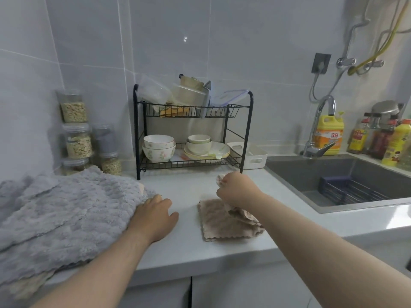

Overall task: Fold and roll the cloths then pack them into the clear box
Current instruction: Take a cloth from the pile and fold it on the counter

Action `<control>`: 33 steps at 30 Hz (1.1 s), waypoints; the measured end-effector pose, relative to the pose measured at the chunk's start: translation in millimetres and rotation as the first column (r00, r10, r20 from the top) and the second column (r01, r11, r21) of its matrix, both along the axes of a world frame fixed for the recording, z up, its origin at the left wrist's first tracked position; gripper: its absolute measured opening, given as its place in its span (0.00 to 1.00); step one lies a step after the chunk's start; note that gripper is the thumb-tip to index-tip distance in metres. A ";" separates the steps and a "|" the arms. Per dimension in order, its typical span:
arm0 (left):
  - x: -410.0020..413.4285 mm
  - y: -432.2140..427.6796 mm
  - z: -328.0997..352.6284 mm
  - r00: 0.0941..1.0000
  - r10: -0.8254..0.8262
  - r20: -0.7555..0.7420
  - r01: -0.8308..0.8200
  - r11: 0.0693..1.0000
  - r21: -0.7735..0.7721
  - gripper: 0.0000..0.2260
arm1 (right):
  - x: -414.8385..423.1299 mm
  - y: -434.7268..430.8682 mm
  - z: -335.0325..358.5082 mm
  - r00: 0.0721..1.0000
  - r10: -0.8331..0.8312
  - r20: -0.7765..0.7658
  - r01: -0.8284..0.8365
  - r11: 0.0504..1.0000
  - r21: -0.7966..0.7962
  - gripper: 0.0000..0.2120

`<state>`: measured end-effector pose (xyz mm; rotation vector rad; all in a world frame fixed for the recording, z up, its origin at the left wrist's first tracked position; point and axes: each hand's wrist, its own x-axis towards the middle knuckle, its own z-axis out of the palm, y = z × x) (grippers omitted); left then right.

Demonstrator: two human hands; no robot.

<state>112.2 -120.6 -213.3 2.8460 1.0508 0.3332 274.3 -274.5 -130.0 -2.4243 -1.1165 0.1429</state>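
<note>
A corner of the brown cloth [222, 225] is gripped in the right hand [238, 190], whose fingers are curled tight round a bunched fold; a tuft of fabric is seen above the fist, and the rest hangs down from it. The flat remainder of the cloth is spread on the counter [189, 252] directly below that hand and on its near side, towards the person, so a fold is judged to call for the raised corner to be carried that way. No clear long axis is shown, since the cloth looks roughly square. The left hand [153, 216] is laid flat with relaxed fingers, well to the left of the brown cloth, its fingertips touching the edge of the grey cloths [66, 207] piled at its far left. The brown cloth is thus nearer the right hand. A clear container [153, 92] is seen far beyond both hands on the rack [244, 134]; whether it is the box cannot be told.
</note>
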 end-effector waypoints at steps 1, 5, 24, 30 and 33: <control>-0.4 0.1 0.2 1.000 -0.001 0.003 0.001 1.000 0.001 0.18 | -5.3 9.2 -6.1 1.000 0.014 0.020 -0.013 0.999 -0.039 0.06; -1.3 -0.6 2.4 1.000 -0.004 0.020 0.004 1.000 -0.015 0.17 | -27.4 27.1 -26.3 0.993 0.072 0.095 -0.055 0.983 -0.174 0.04; -6.7 -4.7 6.6 1.000 -0.003 -0.017 0.002 0.998 -0.059 0.23 | -26.1 -45.9 -18.7 0.958 -0.260 0.118 0.240 0.957 0.163 0.16; -3.2 -1.1 1.2 1.000 0.020 -0.009 -0.020 1.000 -0.020 0.23 | -11.0 -50.6 -35.1 0.941 -0.298 -0.159 0.276 0.950 -0.144 0.20; -0.5 0.6 2.2 1.000 0.025 -0.012 -0.025 0.999 -0.028 0.23 | -1.9 -43.1 -39.9 0.944 -0.213 -0.254 0.216 0.976 -0.013 0.11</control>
